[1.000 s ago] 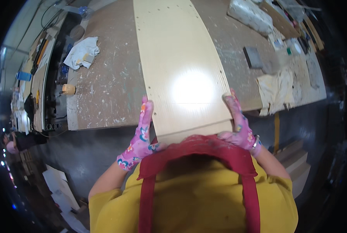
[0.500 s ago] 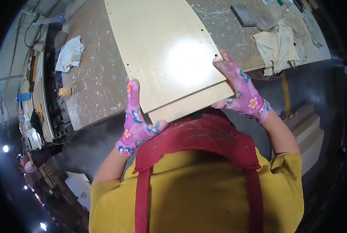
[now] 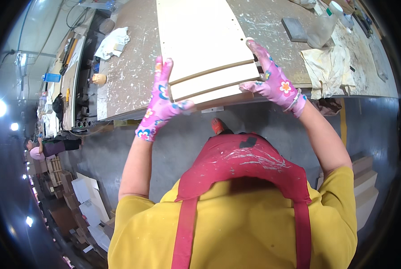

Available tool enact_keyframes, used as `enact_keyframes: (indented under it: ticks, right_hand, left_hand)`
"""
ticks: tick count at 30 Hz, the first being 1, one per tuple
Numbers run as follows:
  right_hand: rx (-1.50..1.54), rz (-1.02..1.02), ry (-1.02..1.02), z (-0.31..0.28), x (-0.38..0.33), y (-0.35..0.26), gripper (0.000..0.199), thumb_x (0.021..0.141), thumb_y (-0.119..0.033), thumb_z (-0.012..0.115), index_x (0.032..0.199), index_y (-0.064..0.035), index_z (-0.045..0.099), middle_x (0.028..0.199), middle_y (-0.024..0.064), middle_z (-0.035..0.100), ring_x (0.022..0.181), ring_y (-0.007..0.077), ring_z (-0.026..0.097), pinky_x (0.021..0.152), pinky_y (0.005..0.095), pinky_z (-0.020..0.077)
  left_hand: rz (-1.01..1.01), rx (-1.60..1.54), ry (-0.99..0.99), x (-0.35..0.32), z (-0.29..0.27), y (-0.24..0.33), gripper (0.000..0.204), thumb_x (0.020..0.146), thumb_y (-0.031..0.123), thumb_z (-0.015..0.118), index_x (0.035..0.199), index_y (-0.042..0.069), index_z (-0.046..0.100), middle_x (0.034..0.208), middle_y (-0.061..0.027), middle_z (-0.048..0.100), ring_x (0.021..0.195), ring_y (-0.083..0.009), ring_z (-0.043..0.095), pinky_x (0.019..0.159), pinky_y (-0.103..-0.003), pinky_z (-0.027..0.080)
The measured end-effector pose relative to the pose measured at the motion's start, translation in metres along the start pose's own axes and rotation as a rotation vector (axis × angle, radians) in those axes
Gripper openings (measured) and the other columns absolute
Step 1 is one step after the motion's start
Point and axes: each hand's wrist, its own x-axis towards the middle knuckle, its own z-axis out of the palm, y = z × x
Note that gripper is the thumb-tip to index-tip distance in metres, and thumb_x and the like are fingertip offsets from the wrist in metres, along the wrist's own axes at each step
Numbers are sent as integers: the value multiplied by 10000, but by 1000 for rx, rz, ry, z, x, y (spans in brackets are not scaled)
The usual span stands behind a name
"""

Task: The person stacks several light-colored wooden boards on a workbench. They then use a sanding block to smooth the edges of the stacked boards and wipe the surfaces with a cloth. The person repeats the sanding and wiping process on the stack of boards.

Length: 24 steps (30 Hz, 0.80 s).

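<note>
A stack of pale wooden panels [image 3: 205, 40] with small dark holes near the edges extends away from me over the workbench. At the near end the layers are stepped, with a lower panel [image 3: 213, 80] showing under the top one. My left hand [image 3: 159, 101], in a pink flowered glove, grips the near left corner, fingers along the side and thumb at the front edge. Opposite it, my right hand [image 3: 276, 81], gloved alike, grips the right side near the corner. The fingers under the panels are hidden.
The paint-marked workbench [image 3: 135, 74] carries a grey block [image 3: 294, 29], a clear bottle [image 3: 322, 28] and a cream cloth [image 3: 328, 69] on the right. A white cloth [image 3: 112, 43] lies left. Boards [image 3: 364, 188] stand on the floor at right; another person [image 3: 52, 148] is far left.
Both hands and the near end of the panels have moved away from my body, farther over the bench. More stepped layers show at the near end, and floor now shows between the bench and my apron.
</note>
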Motion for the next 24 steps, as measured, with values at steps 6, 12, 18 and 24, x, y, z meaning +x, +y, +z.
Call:
enact_keyframes:
  ticks: [6,12,18,24]
  right_hand:
    - [-58,86,-55,-6,4,-16,981,765,-414,812,1533,-89,297,1560,201,345,1446,339,338,1181,414,292]
    - [-124,46,62,10,-3,-14,898,817,-459,761,1501,-57,340,1520,247,375,1390,408,396,1127,437,377]
    - [-299,-49,90,25,-4,-20,839,850,-426,736,1490,-47,347,1508,287,359,1393,433,378,1121,449,382]
    - [-170,-68,165,31,-3,-13,814,851,-371,744,1486,-40,355,1493,281,388,1397,414,383,1123,442,381]
  left_hand:
    - [-58,15,-11,-1,-4,15,976,700,348,851,1513,82,382,1608,-220,228,1504,-316,206,1205,-406,218]
    - [-72,-102,39,-7,2,10,883,752,304,820,1500,80,406,1589,-220,278,1497,-316,232,1201,-404,227]
    - [-111,-266,355,-4,35,-4,471,964,78,473,1431,21,467,1549,-154,375,1486,-261,261,1215,-385,178]
    - [-48,-400,358,-2,34,-3,437,969,19,466,1403,12,511,1541,-128,395,1494,-244,243,1204,-336,170]
